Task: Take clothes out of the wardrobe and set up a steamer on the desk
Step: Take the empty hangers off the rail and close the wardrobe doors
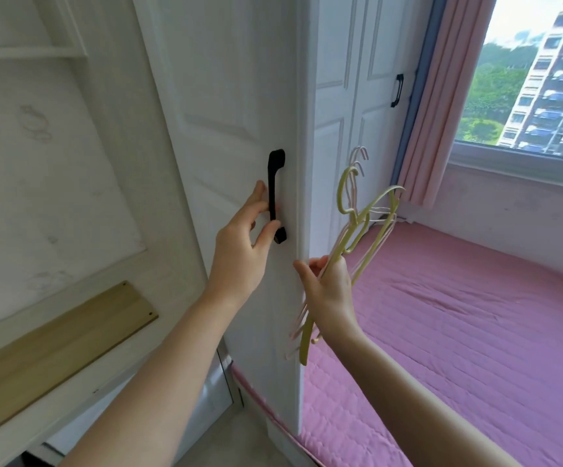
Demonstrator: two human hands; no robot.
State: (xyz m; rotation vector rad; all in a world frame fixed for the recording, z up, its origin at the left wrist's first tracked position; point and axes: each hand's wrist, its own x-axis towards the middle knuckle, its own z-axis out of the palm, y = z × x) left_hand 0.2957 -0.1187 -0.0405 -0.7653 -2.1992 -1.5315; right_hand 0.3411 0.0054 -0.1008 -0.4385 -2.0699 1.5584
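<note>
White panelled wardrobe door seen edge-on. Black curved bar handle gripped by left hand. Right of door edge, bundle of yellow-green and pale pink slim hangers clutched in right hand. No clothes visible. Step judged: working wardrobe door. Next: steady movement of handle needed.

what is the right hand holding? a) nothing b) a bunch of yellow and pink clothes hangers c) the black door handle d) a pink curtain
b: the right hand grips a bunch of thin yellow and pink clothes hangers, while the left hand is on the black wardrobe door handle.
</note>
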